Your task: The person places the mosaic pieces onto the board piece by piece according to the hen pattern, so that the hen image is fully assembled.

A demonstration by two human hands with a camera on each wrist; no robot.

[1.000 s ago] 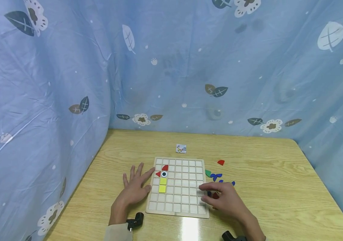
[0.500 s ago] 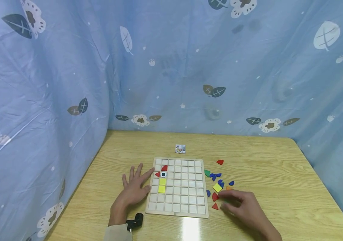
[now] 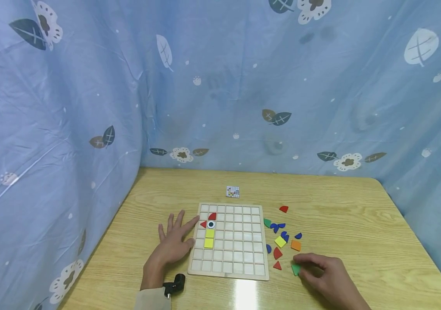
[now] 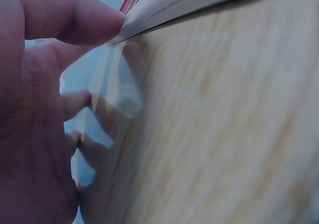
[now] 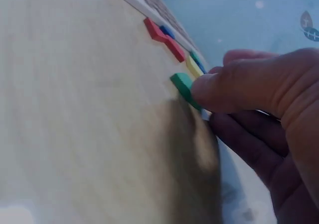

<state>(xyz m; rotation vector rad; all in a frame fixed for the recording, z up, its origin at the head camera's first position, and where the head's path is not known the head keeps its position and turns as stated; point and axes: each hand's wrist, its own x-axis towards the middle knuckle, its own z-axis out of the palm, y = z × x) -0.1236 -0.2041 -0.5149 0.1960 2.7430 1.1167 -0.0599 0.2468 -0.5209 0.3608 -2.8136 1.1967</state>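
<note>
My left hand rests on the table with fingers spread, its fingertips at the left edge of the wooden grid board. In the left wrist view, a finger touches the board's edge. On the board sit a red quarter-circle, a red triangle, an eye tile and two yellow squares. My right hand, to the right of the board, pinches a small flat green piece between thumb and finger. The right wrist view shows the thumb overlapping this green piece.
Right of the board lie a red quarter-circle, a red triangle, a yellow square, an orange square, another green piece and several blue pieces. A pattern card lies behind the board.
My right hand has moved from the board's right edge, past the loose pieces, to the green piece at the right, uncovering the orange square. My left hand stays in place.
</note>
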